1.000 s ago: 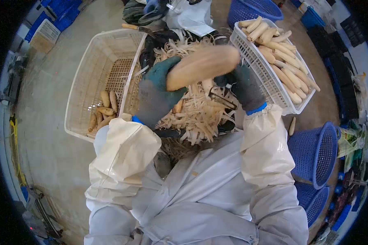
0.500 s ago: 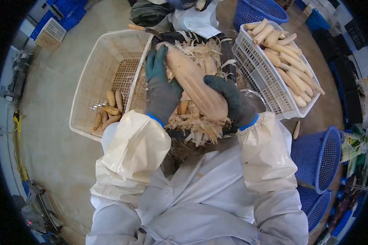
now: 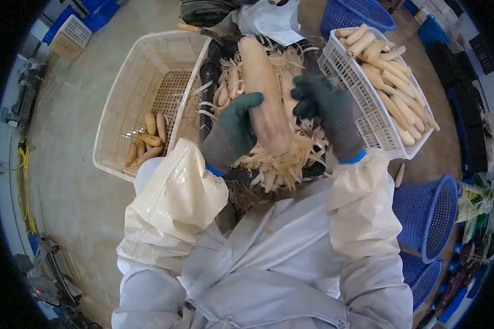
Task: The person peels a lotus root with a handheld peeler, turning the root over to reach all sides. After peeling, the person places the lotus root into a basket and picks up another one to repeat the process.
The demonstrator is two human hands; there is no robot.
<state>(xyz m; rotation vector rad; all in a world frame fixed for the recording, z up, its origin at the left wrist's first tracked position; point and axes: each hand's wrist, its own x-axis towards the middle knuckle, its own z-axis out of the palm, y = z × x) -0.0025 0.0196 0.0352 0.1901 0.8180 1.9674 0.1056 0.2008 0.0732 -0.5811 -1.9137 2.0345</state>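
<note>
A large pale root (image 3: 264, 77), by its look a lotus root, points away from me over a black-rimmed container (image 3: 207, 74) heaped with peelings (image 3: 291, 164). My left hand (image 3: 236, 129), in a grey-green glove, is closed round the root's nearer half from the left. To the right of the root is my right hand (image 3: 326, 107), also gloved and slightly blurred. Its fingers are curled and apart from the root; whatever they hold, if anything, is hidden. A knife with a wooden handle (image 3: 189, 26) lies at the far left corner, on the white crate's rim.
The white crate (image 3: 112, 109) on the left holds several small brownish roots (image 3: 151, 140). On the right, another white crate (image 3: 362, 104) is piled with pale roots (image 3: 392, 71). Blue baskets (image 3: 422, 214) stand at the right. Another person's clothing (image 3: 269, 22) shows at the far side.
The root has turned more upright in view. My left hand has slid from its far end to the nearer half. My right hand has left the root, moved up and curled its fingers.
</note>
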